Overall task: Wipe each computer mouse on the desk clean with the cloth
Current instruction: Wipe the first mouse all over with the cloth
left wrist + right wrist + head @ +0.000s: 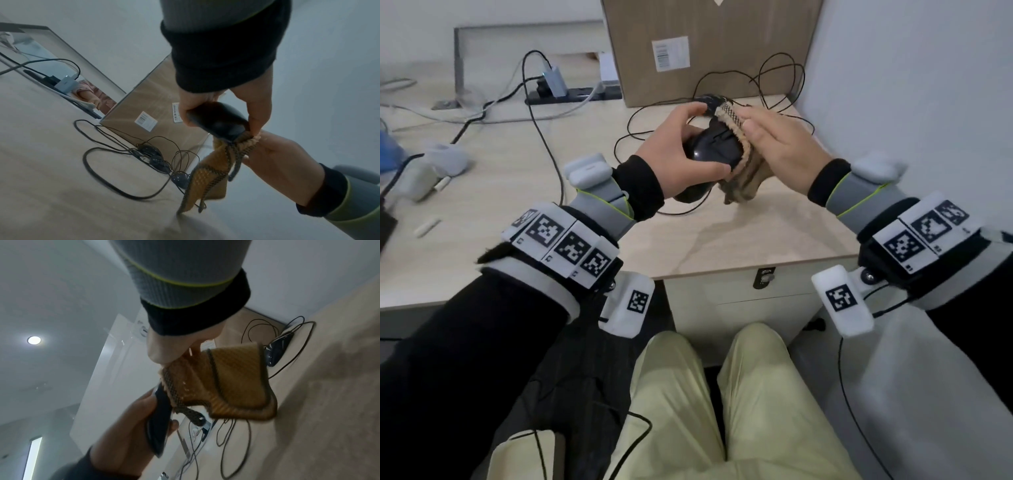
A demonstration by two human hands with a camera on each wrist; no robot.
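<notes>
A pale wood desk runs up to a white wall on the right, and a large cardboard box stands at the back of it with a shipping label on its face. Left of the box a black power strip lies along the desktop with a grey charger plugged into it. Thin black cables loop loosely in front of the box.

Above the middle of the desk the person holds a black computer mouse in the air. The left hand grips it, thumb along the near side and fingers curled over the far side. The right hand presses a tan waffle-weave cloth with a dark edging against the right side of that mouse; its fingers lie fairly flat over the cloth while the thumb tucks under it, and the loose end of the cloth hangs down toward the desktop.

Further mice lie on the desk among the cable loops near the foot of the box, one behind another in the left wrist view; one of them shows in the head view just beyond the fingertips.
</notes>
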